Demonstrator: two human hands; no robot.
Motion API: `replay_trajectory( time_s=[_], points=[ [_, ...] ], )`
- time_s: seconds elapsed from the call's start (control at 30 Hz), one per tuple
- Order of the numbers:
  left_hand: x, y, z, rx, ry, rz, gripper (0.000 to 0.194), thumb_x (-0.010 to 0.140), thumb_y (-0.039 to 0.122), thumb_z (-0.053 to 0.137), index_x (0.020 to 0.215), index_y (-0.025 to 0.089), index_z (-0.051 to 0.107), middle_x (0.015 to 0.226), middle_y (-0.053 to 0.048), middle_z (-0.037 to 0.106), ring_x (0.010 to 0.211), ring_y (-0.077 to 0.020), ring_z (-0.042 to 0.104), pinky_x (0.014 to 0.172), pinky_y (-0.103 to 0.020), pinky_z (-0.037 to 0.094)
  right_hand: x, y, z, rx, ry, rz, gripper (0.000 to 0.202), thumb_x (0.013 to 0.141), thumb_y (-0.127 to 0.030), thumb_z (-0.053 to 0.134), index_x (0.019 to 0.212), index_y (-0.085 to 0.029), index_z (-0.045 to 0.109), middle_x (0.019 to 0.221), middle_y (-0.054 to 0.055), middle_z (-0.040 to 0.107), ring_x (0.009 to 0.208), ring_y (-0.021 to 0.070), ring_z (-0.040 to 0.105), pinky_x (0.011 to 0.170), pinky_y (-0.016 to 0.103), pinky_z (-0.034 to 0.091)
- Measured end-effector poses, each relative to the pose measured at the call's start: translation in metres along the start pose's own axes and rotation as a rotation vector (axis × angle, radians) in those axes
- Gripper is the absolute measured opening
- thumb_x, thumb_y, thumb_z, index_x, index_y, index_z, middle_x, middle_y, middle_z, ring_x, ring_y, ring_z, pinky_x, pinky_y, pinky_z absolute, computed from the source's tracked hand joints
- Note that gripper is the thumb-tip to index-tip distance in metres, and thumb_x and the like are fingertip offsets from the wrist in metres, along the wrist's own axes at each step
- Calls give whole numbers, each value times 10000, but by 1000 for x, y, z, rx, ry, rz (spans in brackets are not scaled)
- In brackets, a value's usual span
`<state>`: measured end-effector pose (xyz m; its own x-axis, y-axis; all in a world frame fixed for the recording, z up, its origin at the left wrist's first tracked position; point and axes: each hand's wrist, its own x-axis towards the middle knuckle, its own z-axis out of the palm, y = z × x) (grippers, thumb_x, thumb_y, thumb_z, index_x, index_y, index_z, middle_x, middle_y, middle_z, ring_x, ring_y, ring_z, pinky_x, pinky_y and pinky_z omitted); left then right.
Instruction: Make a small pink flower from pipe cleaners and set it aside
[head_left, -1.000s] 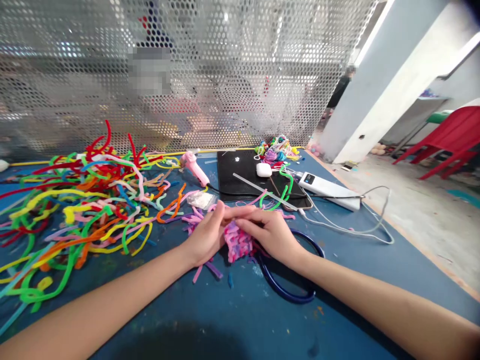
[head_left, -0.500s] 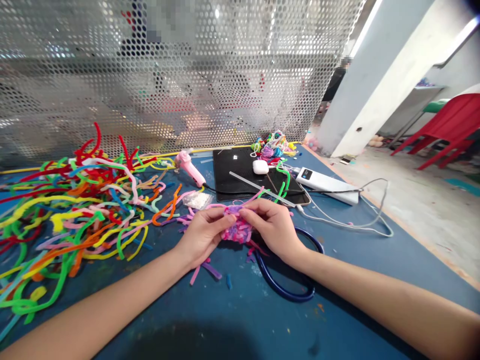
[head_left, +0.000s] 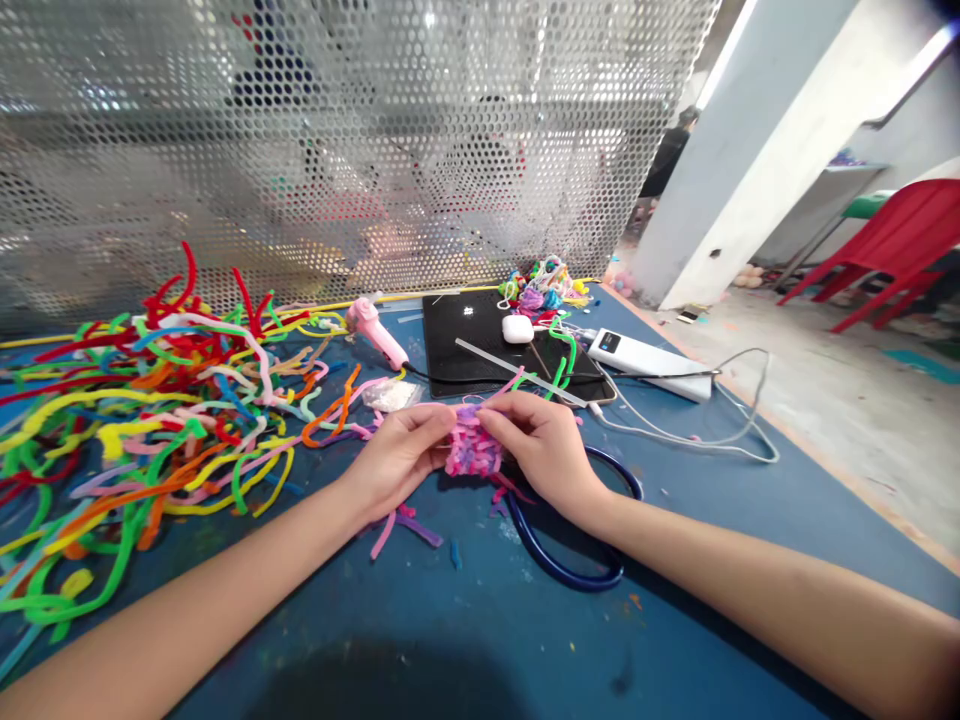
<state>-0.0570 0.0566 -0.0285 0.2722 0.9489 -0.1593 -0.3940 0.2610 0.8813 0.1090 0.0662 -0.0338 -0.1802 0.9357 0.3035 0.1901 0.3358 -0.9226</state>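
Blue bench (head_left: 337, 630), and inward of its far edge, our left hand (head_left: 400, 455) and right hand (head_left: 545, 450) pinching a pink-purple piece (head_left: 472, 452).

A pink-and-purple woven piece (head_left: 474, 447) hangs upright above the blue table (head_left: 420, 620).

Looks like a small craft workshop: blue counter (head_left: 420, 610) with specks and stains, big tangle of coloured fuzzy stems (head_left: 187, 400), pink glue gun (head_left: 379, 335), bundle of colourful cords (head_left: 547, 285). Perforated metal screen (head_left: 337, 150) behind. Bare, littered concrete floor (head_left: 847, 400), pale pillar (head_left: 757, 150), red plastic chair (head_left: 892, 250) at right.
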Motion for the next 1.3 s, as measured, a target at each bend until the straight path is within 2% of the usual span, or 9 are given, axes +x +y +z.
replay_trajectory(
  time_s=[0.13, 0.3, 0.47, 0.63, 0.73, 0.93, 1.17, 1.3],
  points=[
    [1, -4, -1, 54, 49, 52, 307, 579, 346, 847, 673, 106, 680, 584, 10, 592, 500, -68, 500, 504, -187, 434, -1, 1, 1, 20, -26, 16, 144, 822, -252, 590, 754, -154, 671, 722, 17, 663, 642, 119, 547, 586, 224, 403],
    [0, -14, -3, 245, 169, 193, 290, 693, 412, 757, 734, 129, 710, 576, 16, 580, 516, -81, 476, 508, -189, 391, 0, 1, 3, 37, -53, 50, 178, 824, -293, 589, 730, -148, 631, 645, -8, 584, 571, 94, 471, 523, 215, 352],
    [0, -14, -6, 422, 187, 273, 331, 725, 469, 710, 777, 142, 737, 805, -52, 692, 697, -154, 569, 627, -234, 445, -1, 1, 3, 106, -129, 77, 237, 789, -373, 639, 741, -142, 615, 608, -22, 533, 542, 86, 429, 487, 212, 319],
    [-1, -8, -5, 289, 100, 132, 297, 672, 435, 767, 774, 157, 749, 619, 13, 622, 550, -88, 507, 542, -193, 405, 0, 2, 2, 90, -100, 52, 207, 811, -342, 622, 756, -142, 636, 643, -6, 585, 565, 94, 469, 516, 214, 356],
    [-1, -7, -5, 243, 68, 73, 234, 646, 348, 806, 807, 184, 763, 671, 19, 647, 559, -70, 527, 551, -178, 422, 0, 2, 0, 19, -111, 8, 193, 825, -312, 615, 727, -148, 637, 660, -1, 610, 598, 103, 504, 553, 219, 374],
    [0, -11, -6, 307, 83, 112, 173, 596, 241, 841, 742, 189, 766, 719, 7, 702, 638, -84, 593, 662, -195, 473, -3, 2, -2, -87, -140, -51, 256, 855, -287, 592, 638, -153, 576, 598, -30, 551, 566, 84, 467, 538, 206, 335],
    [-1, -12, -3, 319, 118, 142, 166, 621, 251, 822, 722, 150, 736, 710, 11, 686, 619, -70, 584, 614, -174, 467, 0, 4, 0, -134, -142, -73, 288, 870, -288, 560, 618, -159, 513, 580, -36, 501, 564, 83, 428, 533, 215, 305],
    [-1, -9, 3, 217, 186, 116, 206, 631, 275, 815, 760, 147, 716, 642, 24, 664, 557, -65, 564, 552, -167, 444, 0, 2, 1, 14, -70, 32, 409, 912, -421, 456, 582, -185, 401, 532, -50, 379, 503, 81, 349, 482, 228, 262]
  ],
)
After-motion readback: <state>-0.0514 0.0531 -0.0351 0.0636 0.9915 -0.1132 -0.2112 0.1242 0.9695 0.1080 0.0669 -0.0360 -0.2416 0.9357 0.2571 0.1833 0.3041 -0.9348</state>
